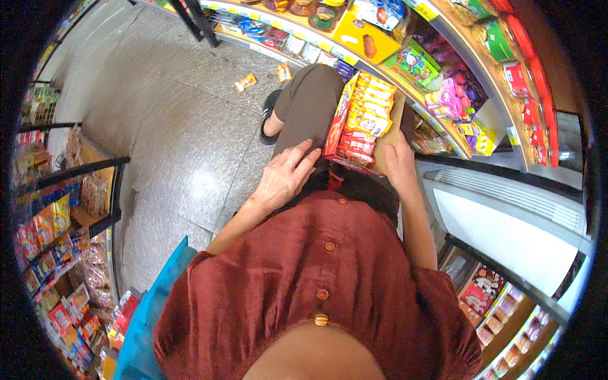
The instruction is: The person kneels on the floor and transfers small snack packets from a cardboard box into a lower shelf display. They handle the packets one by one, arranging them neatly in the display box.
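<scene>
A cardboard display box (334, 130) rests tilted on my lap, its top uncovered. Inside it, yellow-orange snack packets (373, 107) stand in rows, with red packets (354, 148) at the end nearer me. My right hand (400, 159) grips the box's right side, thumb on the bare cardboard inner face and the other fingers hidden behind it. My left hand (290, 173) lies spread on my thigh, fingertips at the box's near left corner. It holds nothing that I can see. Two orange packets lie on the floor, one packet (245, 82) left of the other packet (284, 72).
Curved store shelves (327, 45) with jars, bags and boxed sweets run ahead and to the right. A white chest-like appliance (503, 237) stands at the right. More racks of packaged snacks (47, 223) line the left. A blue plastic seat back (156, 308) is behind me.
</scene>
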A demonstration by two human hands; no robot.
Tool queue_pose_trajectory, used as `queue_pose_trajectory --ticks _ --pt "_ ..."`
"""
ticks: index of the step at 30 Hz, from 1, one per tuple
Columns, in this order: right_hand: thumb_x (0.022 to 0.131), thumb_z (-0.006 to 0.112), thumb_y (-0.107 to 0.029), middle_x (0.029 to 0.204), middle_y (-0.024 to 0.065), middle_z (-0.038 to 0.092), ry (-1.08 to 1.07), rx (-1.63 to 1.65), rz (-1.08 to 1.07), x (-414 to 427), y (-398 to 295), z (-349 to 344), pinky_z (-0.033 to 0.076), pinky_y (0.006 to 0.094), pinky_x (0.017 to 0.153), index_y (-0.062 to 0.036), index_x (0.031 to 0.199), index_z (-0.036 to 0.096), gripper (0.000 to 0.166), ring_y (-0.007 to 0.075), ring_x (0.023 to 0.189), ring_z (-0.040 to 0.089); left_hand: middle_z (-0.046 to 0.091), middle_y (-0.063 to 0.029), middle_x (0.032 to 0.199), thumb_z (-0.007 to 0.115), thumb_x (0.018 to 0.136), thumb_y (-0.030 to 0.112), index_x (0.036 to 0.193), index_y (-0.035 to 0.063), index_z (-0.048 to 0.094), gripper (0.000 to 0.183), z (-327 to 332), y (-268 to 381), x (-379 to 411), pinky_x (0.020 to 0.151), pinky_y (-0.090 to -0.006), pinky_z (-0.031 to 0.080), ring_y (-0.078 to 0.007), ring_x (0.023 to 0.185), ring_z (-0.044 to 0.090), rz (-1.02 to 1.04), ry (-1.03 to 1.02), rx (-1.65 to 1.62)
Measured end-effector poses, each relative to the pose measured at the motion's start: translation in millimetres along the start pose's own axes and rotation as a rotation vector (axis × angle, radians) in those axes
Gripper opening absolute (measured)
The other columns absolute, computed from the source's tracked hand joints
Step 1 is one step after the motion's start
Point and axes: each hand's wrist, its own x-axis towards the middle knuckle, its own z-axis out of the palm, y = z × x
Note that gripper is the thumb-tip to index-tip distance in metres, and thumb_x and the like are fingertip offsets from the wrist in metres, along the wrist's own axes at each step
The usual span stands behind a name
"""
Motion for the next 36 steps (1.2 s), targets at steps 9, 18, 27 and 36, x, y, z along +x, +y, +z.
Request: queue_pose_trajectory --ticks 9,18,27,36 --pt "0.087 0.043 -0.015 0.097 0.0273 0.061 -0.077 -0.007 0.108 -6.6 9.9 13.4 0.047 0.0436 0.081 0.0032 0.117 0.048 0.036 0.0404 0.092 0.06 0.054 -0.0124 0.12 0.066 0.079 0.012 0.113 0.0095 0.057 0.035 -4.6 -6.5 51.2 0.073 -0.0384 0.054 -0.0307 0.094 0.062 -0.087 0.118 -0.008" --pt "0.087 0.044 -0.012 0.107 0.0285 0.06 -0.225 -0.051 0.214 27.0 40.7 45.2 0.046 0.0434 0.088 0.0043 0.127 0.044 0.043 0.0406 0.102 0.06 0.065 -0.0029 0.086 0.063 0.087 0.014 0.107 0.008 0.064 0.021 83.1 -164.5 147.5 0.068 -0.0301 0.05 -0.0165 0.073 0.063 -0.966 0.342 -0.847" --pt "0.091 0.042 -0.016 0.104 0.0279 0.06 -0.476 -0.117 0.221 75.0 59.4 105.6 0.046 0.0442 0.081 0.0084 0.125 0.041 0.042 0.0415 0.094 0.06 0.066 -0.0183 0.109 0.065 0.072 0.029 0.105 0.0053 0.068 0.041 272.0 -382.3 -24.0 0.089 -0.0402 0.048 -0.0313 0.103 0.063 -1.88 0.286 -0.395" --pt "0.093 0.043 -0.016 0.112 0.0213 0.059 -0.525 0.101 0.402 98.4 56.6 140.7 0.046 0.0381 0.086 0.0056 0.13 0.04 0.043 0.0295 0.099 0.059 0.056 -0.0128 0.12 0.066 0.077 0.027 0.114 0.0065 0.061 0.042 262.2 -431.5 55.6 0.089 -0.0433 0.049 -0.0322 0.108 0.058 -1.471 -0.121 0.148"
